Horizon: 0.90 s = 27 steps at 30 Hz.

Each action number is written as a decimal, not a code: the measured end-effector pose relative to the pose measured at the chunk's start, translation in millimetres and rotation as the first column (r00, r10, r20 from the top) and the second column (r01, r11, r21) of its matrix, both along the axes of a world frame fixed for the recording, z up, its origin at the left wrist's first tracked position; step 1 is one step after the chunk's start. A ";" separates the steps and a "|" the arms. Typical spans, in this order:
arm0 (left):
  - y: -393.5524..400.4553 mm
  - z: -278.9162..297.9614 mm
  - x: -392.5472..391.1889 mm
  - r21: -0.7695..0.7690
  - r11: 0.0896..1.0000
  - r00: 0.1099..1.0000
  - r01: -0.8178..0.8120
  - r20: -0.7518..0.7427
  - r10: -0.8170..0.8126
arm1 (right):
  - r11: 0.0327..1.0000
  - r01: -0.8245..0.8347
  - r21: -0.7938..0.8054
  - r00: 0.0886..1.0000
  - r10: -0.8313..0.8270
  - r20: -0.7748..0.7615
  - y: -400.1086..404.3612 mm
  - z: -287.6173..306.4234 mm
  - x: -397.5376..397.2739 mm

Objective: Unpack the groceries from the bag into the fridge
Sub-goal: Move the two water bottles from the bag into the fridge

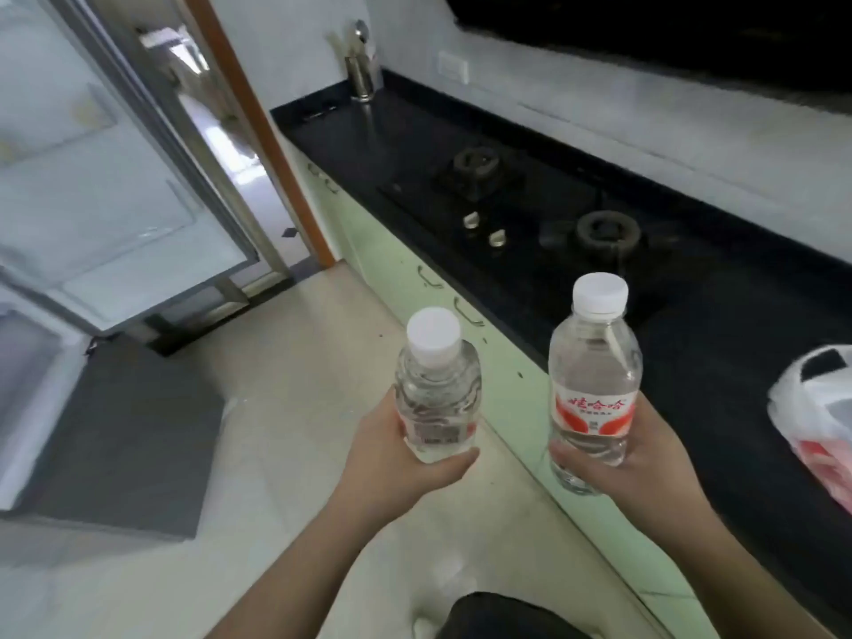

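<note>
The left hand [392, 458] is gripping one water bottle [435, 389] upright, fingers [449, 463] curling around its lower body. The right hand [645, 458] is gripping a second, labelled water bottle [594, 385] likewise, fingers pressing against its base. The plastic bag [816, 422] is lying on the black table [714, 352] at right. The open fridge [106, 168] is standing far left, bare floor [299, 385] lying between.

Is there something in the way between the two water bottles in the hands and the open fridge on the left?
Nothing visible blocks the way. The left hand and the right hand each hold a water bottle upright above bare floor. The fridge door stands open to the left. The plastic bag lies on the counter, off to the right.
</note>
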<state>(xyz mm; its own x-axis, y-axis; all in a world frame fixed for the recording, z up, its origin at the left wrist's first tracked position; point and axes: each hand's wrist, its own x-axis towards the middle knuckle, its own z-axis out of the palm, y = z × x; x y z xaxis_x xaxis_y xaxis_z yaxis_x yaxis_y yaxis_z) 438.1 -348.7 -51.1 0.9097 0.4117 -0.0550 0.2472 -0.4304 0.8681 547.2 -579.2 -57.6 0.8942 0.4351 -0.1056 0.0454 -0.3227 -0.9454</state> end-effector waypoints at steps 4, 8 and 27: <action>67.3 -2.9 -59.3 0.013 0.986 0.986 -0.169 0.014 0.169 | 0.989 -0.146 0.018 0.989 0.146 0.028 88.6 6.0 -21.8; 118.8 -7.0 -112.3 0.011 0.952 0.952 -0.307 0.021 0.306 | 0.963 -0.266 0.039 0.963 0.264 0.046 166.7 15.0 -50.0; 248.5 -7.2 -195.4 -0.019 0.598 0.597 -0.801 0.057 0.801 | 0.740 -0.670 -0.061 0.735 0.673 0.082 391.1 3.1 -56.7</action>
<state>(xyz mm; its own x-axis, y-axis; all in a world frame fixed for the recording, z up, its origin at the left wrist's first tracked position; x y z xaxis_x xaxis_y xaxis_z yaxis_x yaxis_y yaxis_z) 242.7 -100.2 -58.3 0.2156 0.9764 -0.0106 0.4491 -0.0895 0.8890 490.5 -188.1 -54.5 0.3769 0.9244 -0.0581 0.3458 -0.1986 -0.9170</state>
